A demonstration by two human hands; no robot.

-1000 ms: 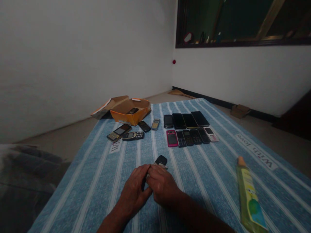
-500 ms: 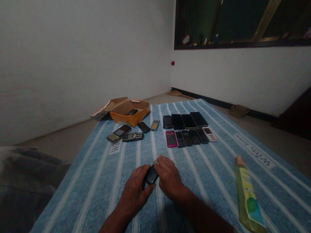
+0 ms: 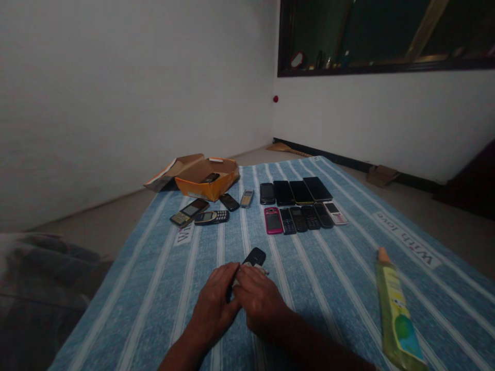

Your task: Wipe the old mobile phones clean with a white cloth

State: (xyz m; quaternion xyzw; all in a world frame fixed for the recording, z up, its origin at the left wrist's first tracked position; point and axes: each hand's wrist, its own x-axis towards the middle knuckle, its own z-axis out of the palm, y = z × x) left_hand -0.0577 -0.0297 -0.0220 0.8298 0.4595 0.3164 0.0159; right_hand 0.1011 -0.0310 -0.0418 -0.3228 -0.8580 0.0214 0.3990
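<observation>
Dark phone (image 3: 257, 255), L hand (image 3: 214, 297): long axis diag, pts fwd-R

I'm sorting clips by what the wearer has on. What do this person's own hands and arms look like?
Both the left hand and the right hand are bare, with no gloves. No ring, watch or bracelet shows on the parts in view. The left forearm and right forearm show no clear sleeve, though the picture is dim.

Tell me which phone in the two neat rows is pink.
The pink phone, leftmost in the nearer row; the others there are black, dark or white.
</observation>
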